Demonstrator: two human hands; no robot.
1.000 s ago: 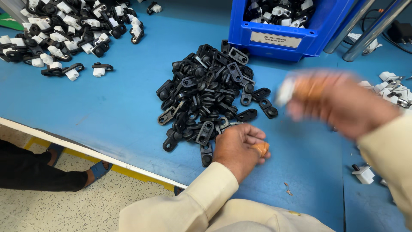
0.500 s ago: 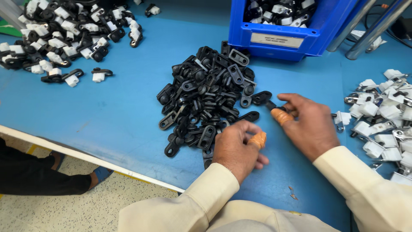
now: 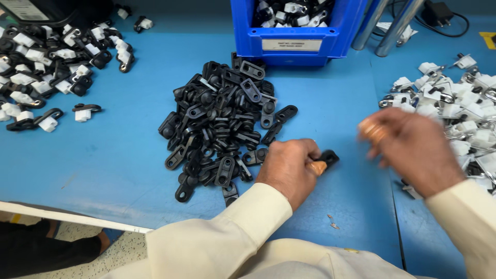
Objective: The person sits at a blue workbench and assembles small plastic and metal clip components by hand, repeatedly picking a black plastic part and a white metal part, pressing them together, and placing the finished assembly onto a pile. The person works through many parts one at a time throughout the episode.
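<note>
A: Big blue worktable, and at its far edge a blue plastic bin with a pale rectangular label across its front wall.

B: Heaps next! A black pile of clips sits mid-table, a mixed black-and-white heap lies far left, and white pieces are spread at the right edge.

A: What's changed since half a second ago?

B: The right hand has lifted off the table and swung toward the white pieces; it's blurred now. The left hand has slid right, away from the pile.

A: And the poses?

B: Left hand knuckles-up, resting on the table, fingers pinched on one black clip that pokes out to the right, just beside the pile. Right hand hovers, fingers curled; whether they hold anything, I cannot tell.
</note>
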